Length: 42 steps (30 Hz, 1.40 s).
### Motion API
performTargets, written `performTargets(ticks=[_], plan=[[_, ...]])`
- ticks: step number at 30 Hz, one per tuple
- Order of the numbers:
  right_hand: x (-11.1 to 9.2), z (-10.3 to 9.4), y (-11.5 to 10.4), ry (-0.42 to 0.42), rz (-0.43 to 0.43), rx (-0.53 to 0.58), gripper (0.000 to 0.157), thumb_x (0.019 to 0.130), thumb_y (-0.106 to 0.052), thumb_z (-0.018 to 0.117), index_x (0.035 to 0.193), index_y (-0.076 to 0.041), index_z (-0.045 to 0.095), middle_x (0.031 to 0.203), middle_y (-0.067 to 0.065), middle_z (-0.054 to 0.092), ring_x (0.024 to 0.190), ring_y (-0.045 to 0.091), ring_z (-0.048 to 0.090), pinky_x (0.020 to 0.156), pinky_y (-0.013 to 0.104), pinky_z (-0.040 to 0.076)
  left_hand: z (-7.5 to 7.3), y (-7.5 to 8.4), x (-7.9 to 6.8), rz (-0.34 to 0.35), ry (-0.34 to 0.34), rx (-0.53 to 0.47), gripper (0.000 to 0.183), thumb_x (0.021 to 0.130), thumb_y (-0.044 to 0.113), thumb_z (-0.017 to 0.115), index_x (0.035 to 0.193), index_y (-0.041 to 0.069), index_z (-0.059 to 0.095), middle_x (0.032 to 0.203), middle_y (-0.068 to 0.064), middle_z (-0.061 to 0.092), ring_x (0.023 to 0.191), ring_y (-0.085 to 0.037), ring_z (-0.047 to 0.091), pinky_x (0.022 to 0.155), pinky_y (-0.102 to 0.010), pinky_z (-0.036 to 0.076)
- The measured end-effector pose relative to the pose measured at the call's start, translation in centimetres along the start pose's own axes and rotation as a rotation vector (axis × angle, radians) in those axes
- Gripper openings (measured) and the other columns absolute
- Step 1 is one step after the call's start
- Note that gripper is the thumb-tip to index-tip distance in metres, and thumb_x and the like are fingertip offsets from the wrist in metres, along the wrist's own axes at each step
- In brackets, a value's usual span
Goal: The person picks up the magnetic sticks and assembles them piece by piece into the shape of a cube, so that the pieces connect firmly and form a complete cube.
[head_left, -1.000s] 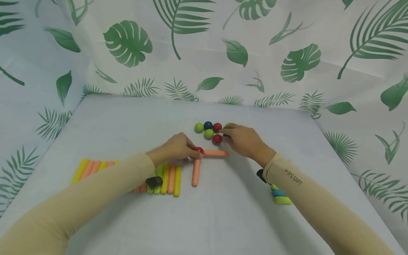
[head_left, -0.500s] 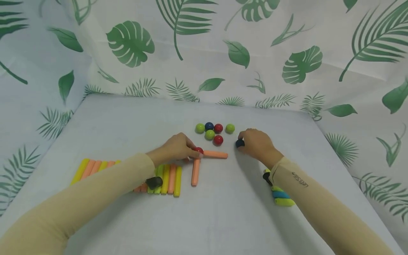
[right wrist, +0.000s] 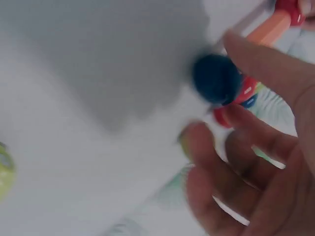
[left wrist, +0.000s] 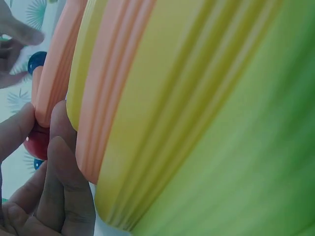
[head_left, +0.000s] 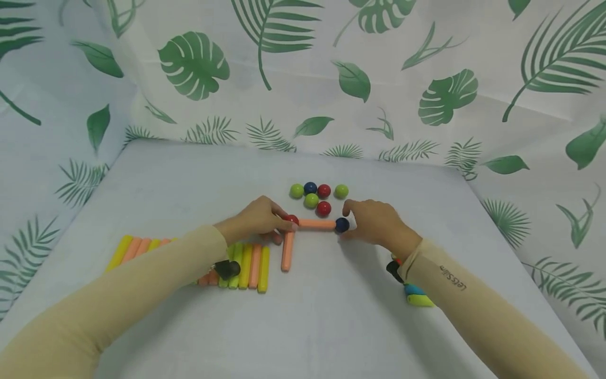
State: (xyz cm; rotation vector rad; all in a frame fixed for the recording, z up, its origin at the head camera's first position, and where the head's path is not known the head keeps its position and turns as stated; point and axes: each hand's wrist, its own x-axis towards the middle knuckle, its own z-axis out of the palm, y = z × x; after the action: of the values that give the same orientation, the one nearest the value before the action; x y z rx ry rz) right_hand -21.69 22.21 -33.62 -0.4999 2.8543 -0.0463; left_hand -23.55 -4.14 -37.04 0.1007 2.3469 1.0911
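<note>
My left hand [head_left: 258,218] pinches a glossy red ball [head_left: 292,220] between thumb and fingers. Two orange ridged sticks meet at that ball: one stick [head_left: 286,251] points toward me, the other stick [head_left: 317,225] runs right. A dark blue ball [head_left: 342,225] sits at the right stick's far end. My right hand [head_left: 379,221] is just right of the blue ball, its thumb and index finger spread apart around it. The right wrist view shows the same blue ball [right wrist: 216,78] near the parted thumb and fingers. Part of the red ball [left wrist: 37,142] shows between the left fingers.
Several green, red and blue balls [head_left: 311,200] lie loose behind the joined sticks. Yellow, orange and green sticks [head_left: 246,266] lie in a row under the left forearm. More sticks [head_left: 418,300], blue and yellow-green, are partly hidden by the right sleeve.
My right hand took the blue ball from the loose balls, swung right, then brought it to the stick's end, where the fingers have parted. The joined sticks shifted slightly; my left hand stayed almost still.
</note>
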Motion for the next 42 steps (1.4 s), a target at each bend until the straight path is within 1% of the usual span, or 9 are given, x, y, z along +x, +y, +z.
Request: performTargets(ticks=[3, 5, 11, 14, 20, 24, 31, 36, 42], plan=[[-0.8, 0.0, -2.7, 0.117, -0.134, -0.083, 0.031, 0.084, -0.035, 0.083, 0.099, -0.013, 0.069, 0.076, -0.002, 0.064, 0.067, 0.017, 0.057, 0.057, 0.033, 0.048, -0.1, 0.0, 0.1, 0.0, -0.006, 0.018, 0.054, 0.088, 0.036, 0.08, 0.13, 0.005, 0.066, 0.09, -0.003, 0.073, 0.068, -0.017, 0.07, 0.065, -0.025, 0.047], [-1.5, 0.3, -5.0, 0.165, -0.282, -0.102, 0.025, 0.086, -0.032, 0.083, 0.098, -0.013, 0.072, 0.083, -0.001, 0.068, 0.066, 0.014, 0.058, 0.059, 0.029, 0.051, -0.3, -0.1, 0.3, -0.005, -0.009, 0.036, 0.054, 0.089, 0.038, 0.079, 0.13, 0.005, 0.065, 0.09, -0.003, 0.073, 0.069, -0.017, 0.07, 0.067, -0.026, 0.049], [-3.4, 2.9, -10.7, 0.135, -0.682, -0.186, 0.045, 0.092, -0.03, 0.077, 0.133, -0.017, 0.066, 0.106, 0.001, 0.066, 0.072, 0.009, 0.059, 0.067, 0.021, 0.052, -0.6, 0.0, 0.7, -0.015, -0.015, 0.055, 0.054, 0.089, 0.038, 0.079, 0.129, 0.004, 0.066, 0.09, -0.002, 0.073, 0.073, -0.017, 0.07, 0.07, -0.027, 0.051], [-3.9, 3.8, -11.8, 0.104, -0.746, -0.214, 0.047, 0.094, -0.032, 0.074, 0.138, -0.019, 0.063, 0.102, 0.0, 0.064, 0.067, 0.007, 0.055, 0.065, 0.018, 0.049, -0.5, 0.0, 0.7, 0.003, -0.012, 0.046, 0.054, 0.088, 0.037, 0.08, 0.129, 0.004, 0.067, 0.086, -0.001, 0.074, 0.072, -0.016, 0.071, 0.071, -0.028, 0.05], [-4.9, 3.8, -11.8, 0.1, -0.795, -0.176, 0.015, 0.096, -0.034, 0.072, 0.102, -0.021, 0.074, 0.085, -0.008, 0.06, 0.062, 0.003, 0.049, 0.059, 0.017, 0.045, -0.4, -0.2, 0.7, 0.045, -0.018, 0.055, 0.056, 0.088, 0.035, 0.081, 0.133, 0.008, 0.063, 0.082, -0.001, 0.074, 0.069, -0.016, 0.072, 0.086, -0.033, 0.047], [-5.6, 3.8, -11.4, 0.035, -0.751, -0.122, 0.018, 0.096, -0.036, 0.072, 0.088, -0.02, 0.067, 0.071, -0.013, 0.054, 0.057, 0.0, 0.043, 0.053, 0.017, 0.038, -0.4, -0.4, 0.8, 0.066, -0.024, 0.034, 0.049, 0.089, 0.033, 0.08, 0.129, 0.008, 0.065, 0.082, -0.002, 0.074, 0.067, -0.017, 0.072, 0.089, -0.034, 0.048], [-6.1, 3.9, -9.7, -0.147, -0.433, 0.081, 0.024, 0.089, -0.033, 0.079, 0.076, -0.021, 0.063, 0.06, -0.015, 0.05, 0.056, 0.005, 0.048, 0.054, 0.024, 0.042, -0.1, -0.4, 0.8, 0.098, -0.05, 0.016, 0.041, 0.091, 0.03, 0.078, 0.122, 0.005, 0.067, 0.079, -0.002, 0.075, 0.068, -0.017, 0.073, 0.086, -0.033, 0.052], [-6.8, 3.6, -7.9, -0.252, -0.269, 0.175, 0.026, 0.084, -0.032, 0.084, 0.069, -0.024, 0.063, 0.061, -0.011, 0.055, 0.064, 0.01, 0.052, 0.06, 0.028, 0.045, 0.3, -0.1, 0.7, 0.101, -0.066, 0.024, 0.042, 0.09, 0.029, 0.079, 0.123, 0.005, 0.067, 0.08, -0.002, 0.075, 0.069, -0.016, 0.072, 0.087, -0.032, 0.052], [-7.5, 3.5, -7.3, -0.319, -0.177, 0.239, 0.035, 0.084, -0.044, 0.082, 0.063, -0.023, 0.063, 0.054, -0.009, 0.056, 0.058, 0.01, 0.056, 0.057, 0.028, 0.043, 0.5, 0.1, 0.6, 0.085, -0.059, 0.005, 0.04, 0.09, 0.027, 0.079, 0.122, 0.006, 0.067, 0.081, -0.003, 0.075, 0.069, -0.016, 0.072, 0.074, -0.027, 0.055]])
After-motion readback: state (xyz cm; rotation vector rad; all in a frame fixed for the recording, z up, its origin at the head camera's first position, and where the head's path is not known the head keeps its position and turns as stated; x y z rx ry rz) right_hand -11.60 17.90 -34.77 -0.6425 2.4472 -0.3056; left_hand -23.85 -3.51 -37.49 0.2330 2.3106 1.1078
